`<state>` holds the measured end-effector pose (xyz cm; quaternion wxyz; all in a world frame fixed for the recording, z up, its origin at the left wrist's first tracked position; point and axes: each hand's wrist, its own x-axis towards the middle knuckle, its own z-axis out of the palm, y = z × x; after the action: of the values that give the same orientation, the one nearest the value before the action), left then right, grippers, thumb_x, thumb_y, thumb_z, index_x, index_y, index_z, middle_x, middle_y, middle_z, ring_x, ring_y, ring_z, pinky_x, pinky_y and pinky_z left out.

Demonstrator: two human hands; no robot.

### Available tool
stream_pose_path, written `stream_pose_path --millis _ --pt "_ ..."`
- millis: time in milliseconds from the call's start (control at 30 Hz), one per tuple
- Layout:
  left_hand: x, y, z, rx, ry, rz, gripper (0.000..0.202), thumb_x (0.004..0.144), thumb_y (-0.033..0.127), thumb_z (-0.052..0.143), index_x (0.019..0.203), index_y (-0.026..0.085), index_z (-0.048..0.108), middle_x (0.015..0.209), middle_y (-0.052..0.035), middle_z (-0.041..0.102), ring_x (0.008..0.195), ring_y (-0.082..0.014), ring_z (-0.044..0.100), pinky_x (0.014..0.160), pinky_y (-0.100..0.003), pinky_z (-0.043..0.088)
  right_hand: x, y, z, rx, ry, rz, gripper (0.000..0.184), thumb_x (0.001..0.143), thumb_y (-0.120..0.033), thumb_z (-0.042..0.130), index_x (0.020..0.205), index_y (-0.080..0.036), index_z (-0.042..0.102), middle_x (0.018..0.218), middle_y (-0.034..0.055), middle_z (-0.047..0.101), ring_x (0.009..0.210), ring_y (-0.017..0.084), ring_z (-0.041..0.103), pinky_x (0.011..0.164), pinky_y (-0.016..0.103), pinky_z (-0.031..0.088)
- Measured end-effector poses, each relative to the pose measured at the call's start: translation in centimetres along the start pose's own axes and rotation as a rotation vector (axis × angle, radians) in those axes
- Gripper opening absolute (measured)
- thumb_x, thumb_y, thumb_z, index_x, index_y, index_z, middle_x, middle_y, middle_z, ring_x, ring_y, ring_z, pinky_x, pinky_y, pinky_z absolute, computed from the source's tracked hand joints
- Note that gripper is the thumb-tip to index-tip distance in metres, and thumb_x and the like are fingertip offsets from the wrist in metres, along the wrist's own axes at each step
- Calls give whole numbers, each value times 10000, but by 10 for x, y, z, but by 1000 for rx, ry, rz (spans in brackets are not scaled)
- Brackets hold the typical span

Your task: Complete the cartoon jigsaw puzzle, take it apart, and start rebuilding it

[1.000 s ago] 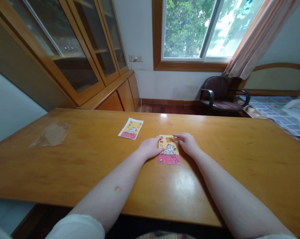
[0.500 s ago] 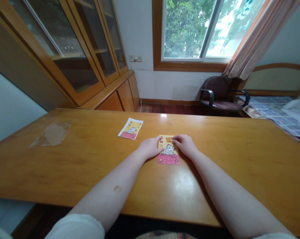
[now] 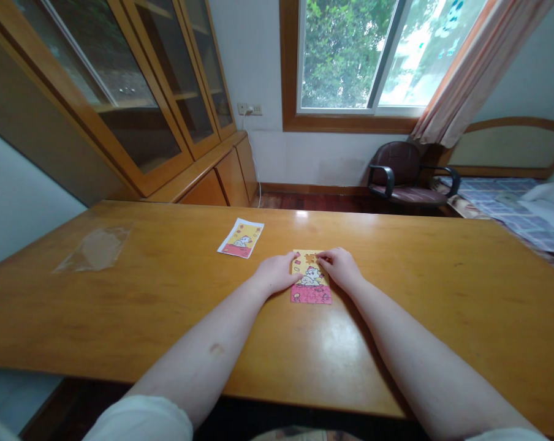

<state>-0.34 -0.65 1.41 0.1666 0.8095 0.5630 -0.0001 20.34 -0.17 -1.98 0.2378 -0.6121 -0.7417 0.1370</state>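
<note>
A small jigsaw puzzle (image 3: 311, 294) lies flat on the wooden table, with a white cartoon animal on yellow above a pink band. Near its top, an irregular gap shows bare brown. My left hand (image 3: 277, 273) holds the puzzle's left edge, thumb and forefinger spaced apart on it. At the upper right edge, beside the gap, my right hand (image 3: 341, 267) has its thumb and fingertips pinched together. Whatever sits in that pinch is too small and covered to make out. Left of the hands lies a white-bordered picture card (image 3: 241, 237) with the same design.
A crumpled clear plastic wrapper (image 3: 100, 248) rests at the left of the table (image 3: 166, 306). Beyond the table are a glass-doored cabinet (image 3: 203, 147) on the left, an armchair (image 3: 399, 168) and a bed (image 3: 502, 196) on the right.
My right hand's fingertips have shifted very slightly left at the gap, and a little more of the gap's outline shows. My left hand and the puzzle stay in place.
</note>
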Motion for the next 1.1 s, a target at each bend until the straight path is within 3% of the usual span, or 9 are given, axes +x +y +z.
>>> stream_pose_path --millis 333,600,800,967,1100 --pt "0 -1 1 10 12 7 643 778 555 537 1346 276 427 1159 -88 652 1031 -290 620 815 -352 476 1 6 4 140 11 39 197 839 -256 564 963 -204 708 894 42 709 801 165 618 754 277 456" --pt "0 -2 2 13 14 11 649 781 561 532 1353 277 417 1171 -89 648 1033 -291 621 819 -353 475 2 10 -3 58 42 -103 265 857 -121 477 930 -204 717 919 64 665 904 188 568 849 301 420" --pt "0 -1 1 16 3 13 649 788 561 527 1358 276 409 1179 -86 645 1037 -285 619 822 -348 472 1 7 -2 -17 -35 -155 229 882 -177 499 921 -232 717 941 55 666 918 193 545 860 316 389" --pt "-1 1 -1 11 0 -5 658 783 564 537 1363 280 406 1186 -89 641 1042 -288 617 830 -349 470 1 7 2 -49 -16 -135 215 864 -254 569 1047 -220 676 979 62 678 930 201 561 853 323 393" --pt "-2 1 -1 2 4 3 651 782 555 542 1358 280 414 1175 -90 647 1034 -293 620 823 -354 475 2 6 1 -43 -5 -131 214 855 -247 582 1045 -216 673 970 58 694 921 204 575 849 329 402"
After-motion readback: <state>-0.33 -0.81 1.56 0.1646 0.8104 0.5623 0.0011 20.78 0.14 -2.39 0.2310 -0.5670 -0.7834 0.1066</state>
